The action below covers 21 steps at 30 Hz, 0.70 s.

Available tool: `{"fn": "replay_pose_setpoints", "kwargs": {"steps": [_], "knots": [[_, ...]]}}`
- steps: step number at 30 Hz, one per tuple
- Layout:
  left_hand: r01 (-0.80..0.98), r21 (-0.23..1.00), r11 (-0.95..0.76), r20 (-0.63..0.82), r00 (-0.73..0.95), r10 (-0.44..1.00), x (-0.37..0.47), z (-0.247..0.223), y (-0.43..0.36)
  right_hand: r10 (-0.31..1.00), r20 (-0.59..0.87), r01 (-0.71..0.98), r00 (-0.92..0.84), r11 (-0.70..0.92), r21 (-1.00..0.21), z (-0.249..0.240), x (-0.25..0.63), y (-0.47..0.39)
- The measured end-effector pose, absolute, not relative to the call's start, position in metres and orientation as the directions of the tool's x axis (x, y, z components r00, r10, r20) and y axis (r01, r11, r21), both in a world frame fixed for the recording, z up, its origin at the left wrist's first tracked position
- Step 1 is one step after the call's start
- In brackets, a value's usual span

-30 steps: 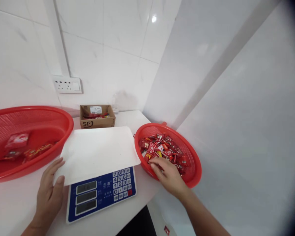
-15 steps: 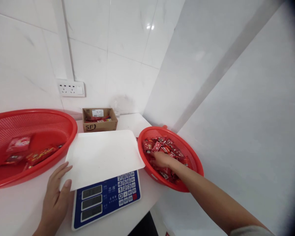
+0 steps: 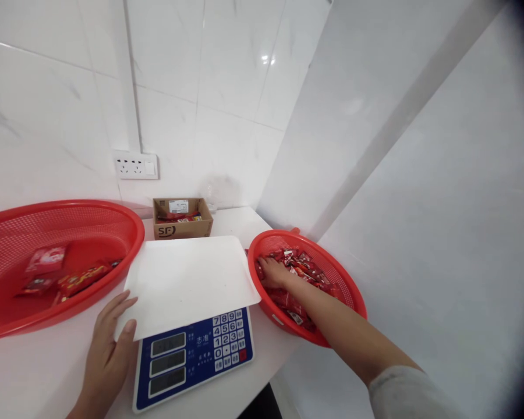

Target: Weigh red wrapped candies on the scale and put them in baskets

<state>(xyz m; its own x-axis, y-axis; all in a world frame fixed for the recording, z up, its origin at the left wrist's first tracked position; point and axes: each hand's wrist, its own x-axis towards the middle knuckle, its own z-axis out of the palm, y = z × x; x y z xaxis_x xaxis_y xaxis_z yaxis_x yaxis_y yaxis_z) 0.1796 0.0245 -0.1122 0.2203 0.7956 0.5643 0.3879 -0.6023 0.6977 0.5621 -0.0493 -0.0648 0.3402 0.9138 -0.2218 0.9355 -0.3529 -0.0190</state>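
My left hand [image 3: 109, 340] lies at the left edge of a white tray [image 3: 192, 285], its fingers and thumb spread, touching the edge without gripping it. The tray rests on top of a blue weighing scale [image 3: 194, 364] with number keys and three displays. To the right, my right hand [image 3: 274, 272] reaches down into a red plastic basket [image 3: 353, 291] of small red snack packets [image 3: 303, 267]. Its fingertips are among the packets at the basket's left side and are partly hidden, so I cannot tell whether they grip one.
A larger red basket [image 3: 131, 224] with several red packets [image 3: 82, 279] stands at the left. Behind the tray is a small cardboard box [image 3: 186, 228] holding more packets. A socket panel [image 3: 135, 166] is on the tiled wall; a grey wall rises at the right.
My right hand has moved slightly left and up within the basket, toward its left wall. My left hand stays at the tray's edge. The whole view has shifted a little.
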Motion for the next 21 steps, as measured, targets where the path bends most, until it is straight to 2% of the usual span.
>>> {"fn": "replay_pose_setpoints", "kwargs": {"steps": [7, 12, 17, 21], "knots": [[0.379, 0.694, -0.612, 0.571, 0.226, 0.789, 0.18, -0.111, 0.025, 0.94, -0.219, 0.938, 0.262, -0.302, -0.173, -0.06, 0.551, -0.07], [0.361, 0.701, -0.615, 0.575, 0.225, 0.787, 0.181, -0.111, 0.025, 0.942, -0.066, 0.861, 0.328, -0.327, -0.389, -0.046, 0.563, -0.079], [0.364, 0.702, -0.612, 0.571, 0.224, 0.789, 0.181, -0.112, 0.026, 0.839, 0.134, 0.654, 0.528, -0.3, -0.694, -0.023, 0.579, -0.088], [0.367, 0.696, -0.617, 0.577, 0.225, 0.785, 0.181, -0.113, 0.027, 0.722, 0.152, 0.382, 0.675, -0.165, -0.909, -0.011, 0.576, -0.095]]}}
